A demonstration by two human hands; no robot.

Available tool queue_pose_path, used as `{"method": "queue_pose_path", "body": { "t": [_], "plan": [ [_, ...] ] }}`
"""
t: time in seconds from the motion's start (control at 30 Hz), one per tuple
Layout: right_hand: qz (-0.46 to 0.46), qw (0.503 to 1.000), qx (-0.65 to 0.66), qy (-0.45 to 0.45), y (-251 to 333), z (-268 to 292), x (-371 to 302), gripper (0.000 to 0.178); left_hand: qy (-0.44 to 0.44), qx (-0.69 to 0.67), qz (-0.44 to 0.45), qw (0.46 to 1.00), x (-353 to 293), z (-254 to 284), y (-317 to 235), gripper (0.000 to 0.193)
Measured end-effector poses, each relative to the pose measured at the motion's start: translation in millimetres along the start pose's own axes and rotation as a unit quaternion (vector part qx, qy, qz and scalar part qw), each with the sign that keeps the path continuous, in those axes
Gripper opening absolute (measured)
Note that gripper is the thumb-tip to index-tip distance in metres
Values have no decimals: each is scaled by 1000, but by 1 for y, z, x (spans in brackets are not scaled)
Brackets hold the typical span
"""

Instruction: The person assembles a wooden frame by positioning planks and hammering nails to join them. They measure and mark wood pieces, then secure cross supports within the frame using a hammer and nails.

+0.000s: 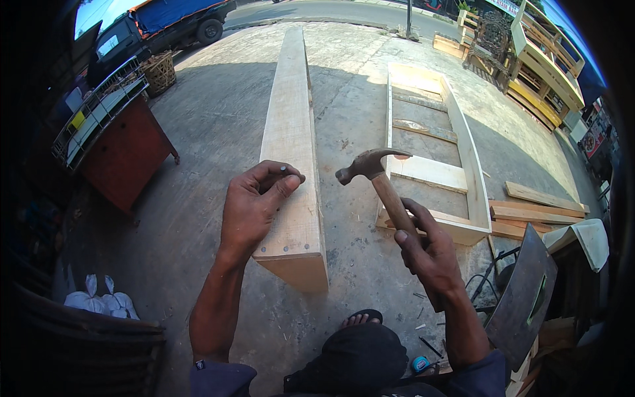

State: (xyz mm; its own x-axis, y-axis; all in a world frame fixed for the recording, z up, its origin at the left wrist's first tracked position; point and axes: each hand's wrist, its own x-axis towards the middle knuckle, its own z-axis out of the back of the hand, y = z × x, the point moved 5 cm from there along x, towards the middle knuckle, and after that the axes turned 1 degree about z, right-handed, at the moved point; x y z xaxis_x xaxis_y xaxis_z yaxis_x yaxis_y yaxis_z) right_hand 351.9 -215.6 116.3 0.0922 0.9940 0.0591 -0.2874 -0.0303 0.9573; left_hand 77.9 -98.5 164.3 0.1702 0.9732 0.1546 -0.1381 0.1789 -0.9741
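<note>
Right hand (426, 248) is gripping a brown wooden-handled claw hammer (387, 188), raised over bare concrete floor (218, 132). Left hand (254, 205) is pinching a small dark nail (283, 169) on the near end of a long pale smooth timber beam (291, 132). Open pale wood ladder-like frame (433, 172) is lying just beyond, well apart.

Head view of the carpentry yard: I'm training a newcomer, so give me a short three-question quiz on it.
1. True or false: the right hand holds a claw hammer by its wooden handle.
2. What does the left hand pinch? A) nail B) pencil C) screwdriver
3. Fill in: the nail is held over the long wooden ____.

Key: 1 true; 2 A; 3 plank.
</note>
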Motion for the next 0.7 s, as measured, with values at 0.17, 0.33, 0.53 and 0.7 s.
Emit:
{"method": "queue_pose_path", "body": {
  "t": [0.17, 0.33, 0.53, 0.7],
  "plan": [
    [-1, 960, 241, -142, -30, -41, -17, 64, -1, 27, 7, 1000, -1, 3, 2, 23],
    [-58, 985, 163, -26, -62, -96, -28, 62, 10, 45, 10, 999, -2, 1, 0, 22],
    [-18, 993, 109, -51, -67, -97, -33, 62, 8, 18, 23, 1000, -4, 1, -1, 24],
    [31, 997, 56, -40, -65, -101, -40, 60, 7, 35, 26, 999, -4, 1, -1, 25]
  ]
}}
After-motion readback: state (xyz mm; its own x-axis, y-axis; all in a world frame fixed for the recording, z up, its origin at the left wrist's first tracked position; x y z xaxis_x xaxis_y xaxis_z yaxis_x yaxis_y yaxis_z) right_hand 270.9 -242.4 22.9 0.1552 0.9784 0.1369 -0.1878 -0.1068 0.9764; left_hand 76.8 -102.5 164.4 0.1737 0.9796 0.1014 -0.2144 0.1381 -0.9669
